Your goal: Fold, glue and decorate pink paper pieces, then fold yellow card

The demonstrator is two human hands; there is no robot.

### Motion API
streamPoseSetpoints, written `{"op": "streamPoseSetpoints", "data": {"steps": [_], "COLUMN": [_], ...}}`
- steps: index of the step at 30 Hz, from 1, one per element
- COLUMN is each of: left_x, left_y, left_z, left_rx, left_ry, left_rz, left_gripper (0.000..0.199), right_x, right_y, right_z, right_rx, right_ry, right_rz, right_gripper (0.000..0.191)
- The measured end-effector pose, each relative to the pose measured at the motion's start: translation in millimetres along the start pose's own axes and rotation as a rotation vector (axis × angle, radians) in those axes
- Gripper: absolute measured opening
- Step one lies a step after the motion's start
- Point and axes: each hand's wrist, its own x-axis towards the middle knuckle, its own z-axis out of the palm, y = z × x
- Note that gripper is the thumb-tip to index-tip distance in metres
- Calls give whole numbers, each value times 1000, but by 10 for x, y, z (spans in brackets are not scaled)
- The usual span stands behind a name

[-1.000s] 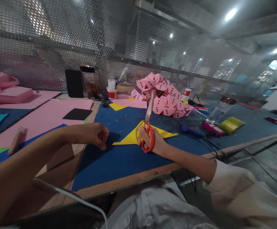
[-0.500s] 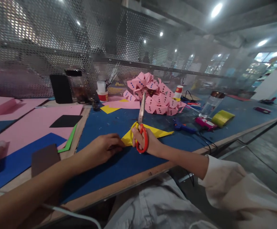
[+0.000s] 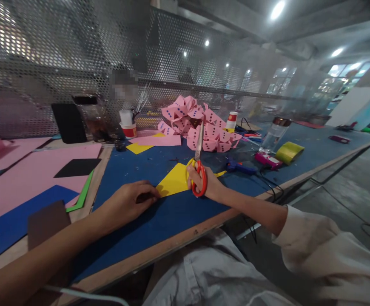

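Note:
My right hand point(image 3: 206, 182) is closed round the red and yellow handles of the scissors point(image 3: 199, 170), whose blades point up and away from me. Beneath that hand lies a piece of yellow paper point(image 3: 174, 180) on the blue table mat point(image 3: 159, 221); a thin yellow tip shows to the hand's right. The fingertips of my left hand point(image 3: 130, 199) pinch the left corner of the yellow paper. Part of the paper is hidden behind my right hand and the scissors.
Pink dotted paper pieces point(image 3: 204, 123) are heaped behind the scissors. On the right are a blue glue gun point(image 3: 240, 167), a pink glue gun point(image 3: 268, 160), a yellow roll point(image 3: 289, 153) and a glass bottle point(image 3: 274, 135). Coloured sheets point(image 3: 44, 191) lie left; a paper cup point(image 3: 128, 129) stands behind.
My right hand and the scissors have moved right across the yellow paper, uncovering more of it. My left hand stays at its left corner. The whole view has shifted slightly.

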Motion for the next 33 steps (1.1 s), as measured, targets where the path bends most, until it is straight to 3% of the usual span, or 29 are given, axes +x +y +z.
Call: {"op": "streamPoseSetpoints", "data": {"steps": [7, 20, 29, 33], "left_x": [-14, -6, 2, 14], "left_y": [-48, -102, -181, -190], "left_z": [10, 30, 83, 92], "left_rx": [11, 8, 60, 85], "left_ry": [28, -2, 59, 58], "left_rz": [7, 6, 28, 47], "left_gripper": [24, 27, 28, 28], "right_x": [-127, -216, -266, -70], "right_y": [111, 271, 138, 10], "right_z": [-369, -784, -1119, -1097], "right_rx": [-47, -254, -508, -776], "right_ry": [118, 205, 230, 175], "right_rz": [16, 53, 104, 0], "right_gripper": [47, 59, 32, 35]}}
